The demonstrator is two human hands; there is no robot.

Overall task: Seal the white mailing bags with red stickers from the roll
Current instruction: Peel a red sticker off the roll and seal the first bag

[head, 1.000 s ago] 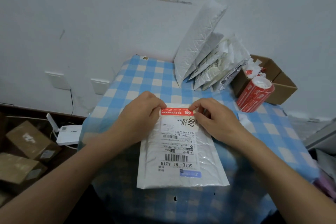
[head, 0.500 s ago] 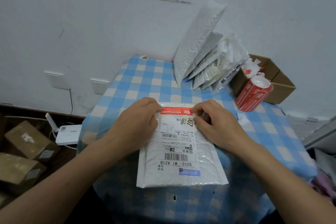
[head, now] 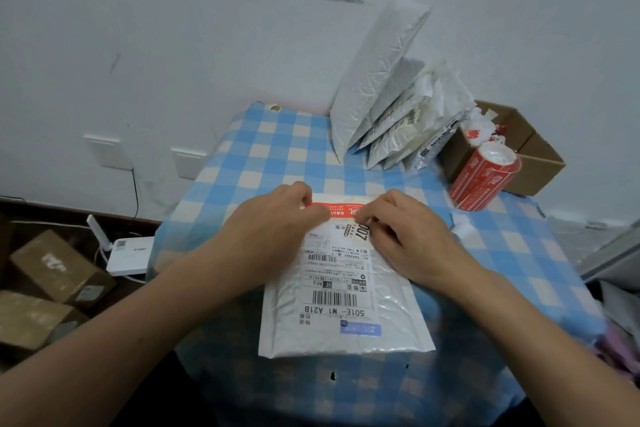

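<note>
Here, left hand (head: 273,222) and right hand (head: 412,239), each grip curled, pinch the red sticker (head: 334,209) onto the white mailing bag (head: 294,333), at its far edge; nearly sealed, other bags (head: 377,80) beyond it likely remain.

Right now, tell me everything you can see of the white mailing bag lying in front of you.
The white mailing bag lies flat on the blue-checked tablecloth, crinkly padded plastic by its look. A printed shipping label with barcodes covers its middle. A red sticker runs across its far edge; the left hand and right hand pinch the sticker's ends with curled fingers.
</note>
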